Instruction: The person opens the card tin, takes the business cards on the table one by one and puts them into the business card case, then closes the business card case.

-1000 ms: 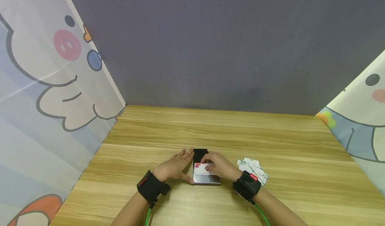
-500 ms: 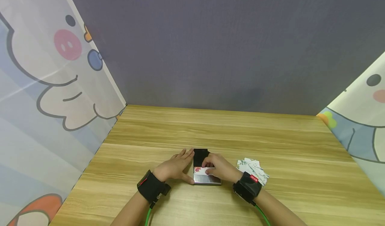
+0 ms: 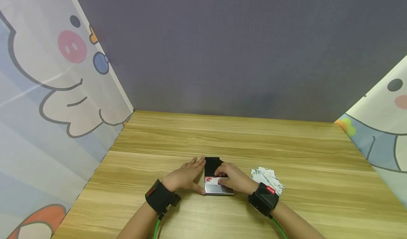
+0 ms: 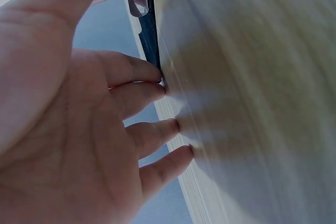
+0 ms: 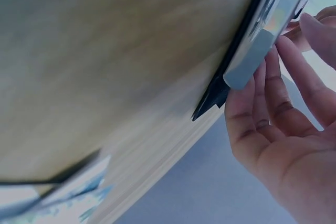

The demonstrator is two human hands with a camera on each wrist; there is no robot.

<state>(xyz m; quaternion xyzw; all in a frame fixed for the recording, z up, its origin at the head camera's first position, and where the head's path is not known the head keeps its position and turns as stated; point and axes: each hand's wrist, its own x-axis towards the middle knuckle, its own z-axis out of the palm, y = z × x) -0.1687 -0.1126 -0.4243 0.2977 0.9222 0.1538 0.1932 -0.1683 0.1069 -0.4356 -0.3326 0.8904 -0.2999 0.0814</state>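
A card case (image 3: 212, 165) lies opened out on the table, its black part at the back and a shiny metal part (image 3: 219, 190) nearer me. A white card (image 3: 212, 180) with red floral print sits partly behind the metal part's upper edge. My right hand (image 3: 233, 177) pinches that card near its right end, fingers bent. Spread along the case's left side, my left hand (image 3: 186, 177) touches its edge with thumb and fingertips. In the left wrist view, the left fingers (image 4: 168, 169) reach down to the wood beside the case. The right hand covers part of the case's right side.
A loose pile of white cards with green leaf print (image 3: 267, 179) lies to the right of my right hand. The wooden table (image 3: 178, 136) runs back to a grey panel (image 3: 235, 55), with cartoon-printed curtains on both sides.
My right hand has brought the floral card toward me, so less of it shows above the metal part. The left hand has stayed in place.
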